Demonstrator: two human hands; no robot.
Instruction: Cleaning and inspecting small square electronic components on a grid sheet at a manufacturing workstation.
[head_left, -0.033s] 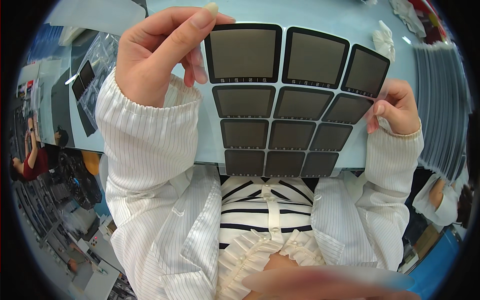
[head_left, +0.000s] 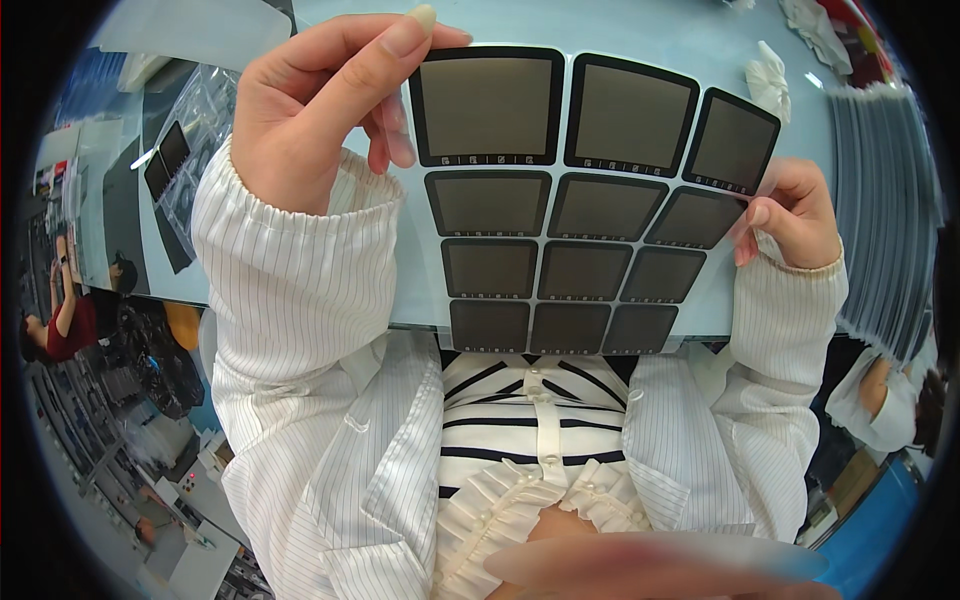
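A clear sheet (head_left: 567, 120) printed with several dark rectangular panels is held up in front of me. The panels have black rounded borders, with tiny marks along their lower edges, and stand in rows of three. My left hand (head_left: 325, 95) pinches the sheet's upper left corner between thumb and fingers. On the opposite side, my right hand (head_left: 795, 215) grips the right edge with thumb and fingertips. Its lower end hangs toward my body, over the near edge of the pale table (head_left: 650, 25).
A tall stack of clear sheets (head_left: 880, 210) stands at the right. Crumpled white material (head_left: 768, 85) lies behind my right hand. To the left are clear plastic wrap (head_left: 212, 120) and a dark panel piece (head_left: 166, 160). Another person (head_left: 65, 320) is at far left, and a white sleeve (head_left: 870, 410) shows at right.
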